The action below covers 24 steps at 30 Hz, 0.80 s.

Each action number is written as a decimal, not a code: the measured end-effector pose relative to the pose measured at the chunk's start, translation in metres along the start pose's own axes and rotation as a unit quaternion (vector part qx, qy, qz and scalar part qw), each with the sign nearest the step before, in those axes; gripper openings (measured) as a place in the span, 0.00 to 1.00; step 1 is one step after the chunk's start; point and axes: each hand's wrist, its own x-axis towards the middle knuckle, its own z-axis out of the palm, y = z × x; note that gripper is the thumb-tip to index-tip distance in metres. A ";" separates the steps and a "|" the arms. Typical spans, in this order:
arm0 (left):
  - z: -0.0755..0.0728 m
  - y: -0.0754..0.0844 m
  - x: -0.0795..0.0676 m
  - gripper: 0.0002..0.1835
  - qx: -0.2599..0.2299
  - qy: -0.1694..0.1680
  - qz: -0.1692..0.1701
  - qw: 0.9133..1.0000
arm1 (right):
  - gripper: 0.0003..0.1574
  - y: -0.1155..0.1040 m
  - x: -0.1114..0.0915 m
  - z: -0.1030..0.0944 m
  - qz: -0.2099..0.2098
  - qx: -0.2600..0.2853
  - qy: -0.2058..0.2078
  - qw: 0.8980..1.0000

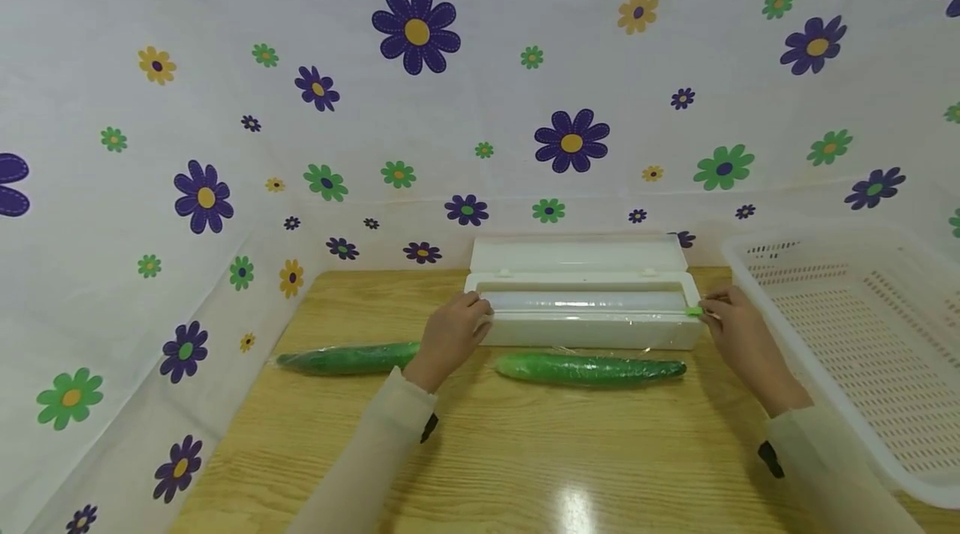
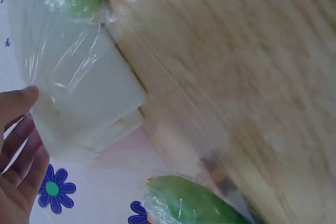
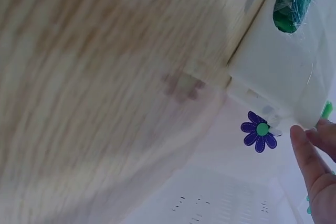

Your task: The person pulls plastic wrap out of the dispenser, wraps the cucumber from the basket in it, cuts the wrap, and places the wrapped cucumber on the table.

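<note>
A white cling film dispenser stands with its lid raised, a roll of cling film inside. Clear film runs over its front to a cucumber lying just before it. My left hand grips the dispenser's top left corner; its thumb touches the film-covered edge in the left wrist view. At the opposite end my right hand pinches the small green slide cutter, partly hidden by the fingers in the right wrist view. A second cucumber, wrapped in film, lies left, its right end behind my left hand.
A white perforated plastic basket stands on the right, close beside my right forearm. The wooden table meets a flower-printed cloth at the back and left, right behind the dispenser's lid.
</note>
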 end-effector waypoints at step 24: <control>0.000 0.017 -0.023 0.14 -0.039 -0.031 0.091 0.995 | 0.21 -0.033 -0.036 0.015 -0.187 -0.049 -0.086 0.977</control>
